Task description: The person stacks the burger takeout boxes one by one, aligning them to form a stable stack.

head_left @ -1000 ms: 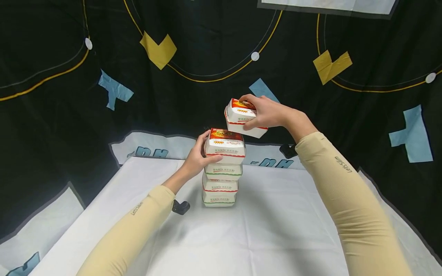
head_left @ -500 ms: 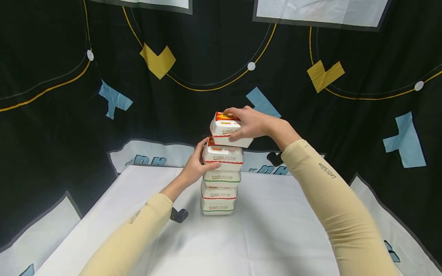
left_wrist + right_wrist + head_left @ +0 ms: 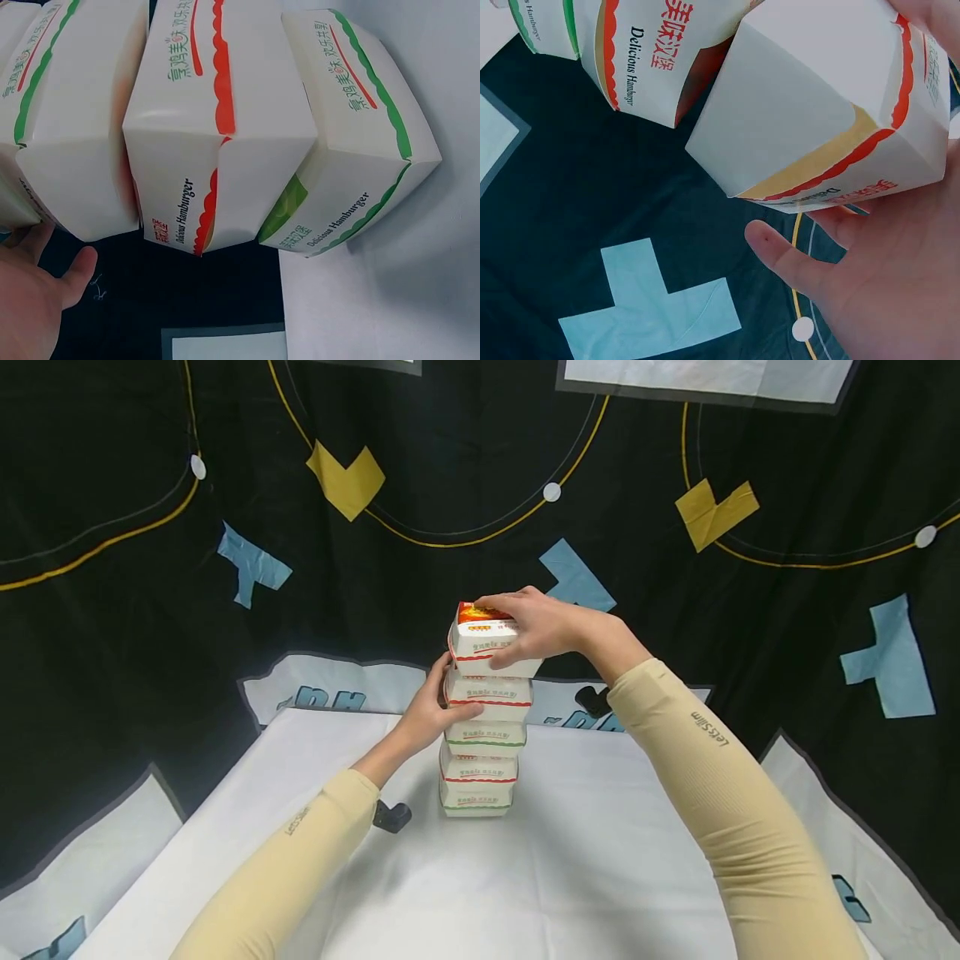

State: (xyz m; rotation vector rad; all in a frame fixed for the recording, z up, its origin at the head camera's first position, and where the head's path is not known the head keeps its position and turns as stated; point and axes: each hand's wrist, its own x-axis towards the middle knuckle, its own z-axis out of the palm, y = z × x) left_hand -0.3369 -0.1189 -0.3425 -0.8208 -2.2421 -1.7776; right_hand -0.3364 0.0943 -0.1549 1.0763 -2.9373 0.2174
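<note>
A stack of paper hamburger boxes [image 3: 480, 768] stands on the white table, some trimmed in red and others in green. My right hand [image 3: 543, 625] grips the topmost red-trimmed hamburger box [image 3: 487, 662], thumb on its front and fingers over the orange-red lid. That box sits right over the stack, a little askew; in the right wrist view its white base [image 3: 795, 90] tilts against the box below [image 3: 660, 52]. Just beneath, my left hand [image 3: 429, 714] holds another red-trimmed hamburger box [image 3: 495, 689] at its left side, thumb across the front. Its far fingers are hidden behind the stack.
The white table [image 3: 450, 893] spreads around the stack, its back edge close behind. Beyond hangs a black cloth [image 3: 465, 443] with yellow and blue tape pieces. Black wrist cameras [image 3: 392, 817] sit by both sleeves.
My right hand has brought its hamburger box left and down, from the upper right of the stack to over its top. My left hand keeps its place on the box below.
</note>
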